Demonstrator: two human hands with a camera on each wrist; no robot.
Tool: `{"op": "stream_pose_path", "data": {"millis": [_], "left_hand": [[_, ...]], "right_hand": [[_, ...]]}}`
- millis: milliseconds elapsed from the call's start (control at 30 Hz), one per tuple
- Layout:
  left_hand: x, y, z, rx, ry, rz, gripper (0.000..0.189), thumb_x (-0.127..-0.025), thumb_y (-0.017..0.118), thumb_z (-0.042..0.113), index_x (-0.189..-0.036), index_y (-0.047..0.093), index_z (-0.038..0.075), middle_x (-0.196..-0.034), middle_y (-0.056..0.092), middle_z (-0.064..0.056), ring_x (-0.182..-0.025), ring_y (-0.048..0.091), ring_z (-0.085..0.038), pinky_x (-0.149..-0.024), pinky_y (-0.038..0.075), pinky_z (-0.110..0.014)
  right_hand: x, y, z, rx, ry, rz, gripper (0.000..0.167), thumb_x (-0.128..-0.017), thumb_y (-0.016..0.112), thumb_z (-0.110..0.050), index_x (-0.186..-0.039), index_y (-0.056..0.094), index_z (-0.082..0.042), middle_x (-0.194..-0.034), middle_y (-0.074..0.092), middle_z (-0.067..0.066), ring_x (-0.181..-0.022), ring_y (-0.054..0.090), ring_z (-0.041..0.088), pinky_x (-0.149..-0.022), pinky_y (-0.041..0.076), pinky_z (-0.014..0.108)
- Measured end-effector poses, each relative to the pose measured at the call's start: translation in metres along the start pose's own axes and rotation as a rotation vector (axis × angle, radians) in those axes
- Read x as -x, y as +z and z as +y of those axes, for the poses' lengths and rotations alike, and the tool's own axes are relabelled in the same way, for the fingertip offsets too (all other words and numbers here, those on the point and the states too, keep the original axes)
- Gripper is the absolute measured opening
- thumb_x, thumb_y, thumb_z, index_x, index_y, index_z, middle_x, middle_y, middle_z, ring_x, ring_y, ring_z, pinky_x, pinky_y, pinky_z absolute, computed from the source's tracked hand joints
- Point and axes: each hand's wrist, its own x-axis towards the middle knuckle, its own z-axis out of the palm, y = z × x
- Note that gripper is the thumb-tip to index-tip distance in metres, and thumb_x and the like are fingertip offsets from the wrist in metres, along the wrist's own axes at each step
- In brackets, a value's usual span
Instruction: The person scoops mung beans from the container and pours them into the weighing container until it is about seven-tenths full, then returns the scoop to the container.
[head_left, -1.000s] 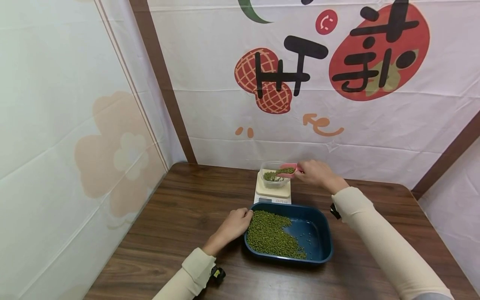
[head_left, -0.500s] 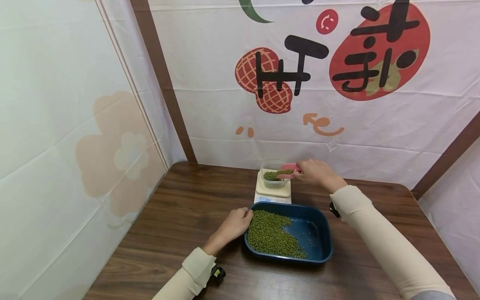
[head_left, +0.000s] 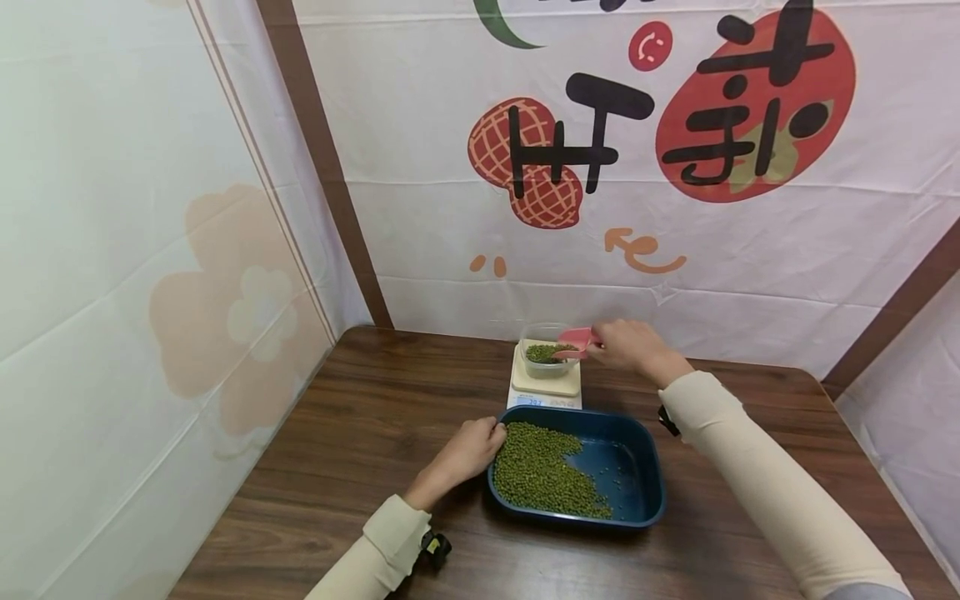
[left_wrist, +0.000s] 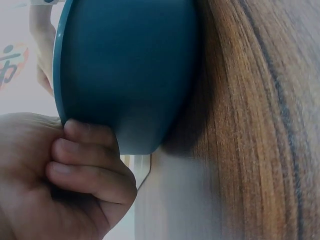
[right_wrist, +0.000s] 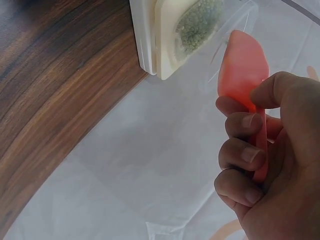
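Pink scoop [right_wrist: 244, 67] — one; tray [head_left: 636, 482] — one

There were two sleeves [head_left: 765, 479], one left grip [head_left: 463, 450], one right grip [head_left: 628, 343], one pink scoop [right_wrist: 244, 66], one clear tub [head_left: 546, 369], one scale [head_left: 546, 386], one blue basin [head_left: 624, 471] and one bench [head_left: 367, 442]; the green beans [head_left: 534, 471] were too many to count.

Head view: looked forward and down, farthest off. Left wrist view: close, turned sideways; shared blue tray [left_wrist: 130, 60], upper centre, with head view. Right wrist view: close, tilted; likewise shared pink scoop [right_wrist: 242, 65], right of centre.
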Motion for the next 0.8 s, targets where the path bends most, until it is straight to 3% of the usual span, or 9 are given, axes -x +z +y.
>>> {"op": "stream_pose_path", "data": {"millis": [300, 500, 600, 800], "left_hand": [[0.016, -0.016, 0.019, 0.059, 0.042, -0.007, 0.043, -0.114, 0.039, 0.041, -0.081, 0.054, 0.016, -0.068, 0.048, 0.003, -0.057, 0.047, -0.012, -0.053, 0.043, -0.031], [0.007, -0.004, 0.003, 0.030, 0.041, 0.001, 0.047, -0.113, 0.035, 0.047, -0.080, 0.053, 0.019, -0.067, 0.046, 0.006, -0.055, 0.046, -0.009, -0.052, 0.043, -0.029], [0.007, -0.003, 0.002, 0.023, 0.047, -0.002, 0.046, -0.114, 0.035, 0.044, -0.080, 0.053, 0.019, -0.066, 0.046, 0.005, -0.054, 0.045, -0.010, -0.051, 0.041, -0.029], [0.030, -0.028, 0.036, 0.086, 0.080, -0.039, 0.042, -0.115, 0.037, 0.035, -0.082, 0.051, 0.013, -0.067, 0.044, 0.002, -0.055, 0.042, -0.014, -0.052, 0.038, -0.032]], "right_hand": [[0.002, 0.003, 0.001, 0.015, -0.002, 0.019, 0.025, -0.101, 0.061, -0.027, -0.080, 0.056, -0.015, -0.069, 0.045, -0.001, -0.066, 0.044, 0.020, -0.062, 0.034, 0.037], [0.003, 0.002, 0.001, 0.023, -0.006, 0.035, 0.024, -0.101, 0.062, -0.026, -0.080, 0.057, -0.015, -0.069, 0.046, -0.001, -0.066, 0.044, 0.020, -0.061, 0.034, 0.037], [0.004, 0.000, 0.000, 0.031, -0.006, 0.040, 0.024, -0.101, 0.062, -0.026, -0.080, 0.057, -0.015, -0.068, 0.044, -0.001, -0.065, 0.043, 0.020, -0.060, 0.034, 0.037], [0.007, -0.003, 0.000, 0.044, -0.015, 0.034, 0.027, -0.102, 0.062, -0.026, -0.079, 0.055, -0.015, -0.066, 0.040, -0.002, -0.062, 0.040, 0.018, -0.059, 0.032, 0.036]]}}
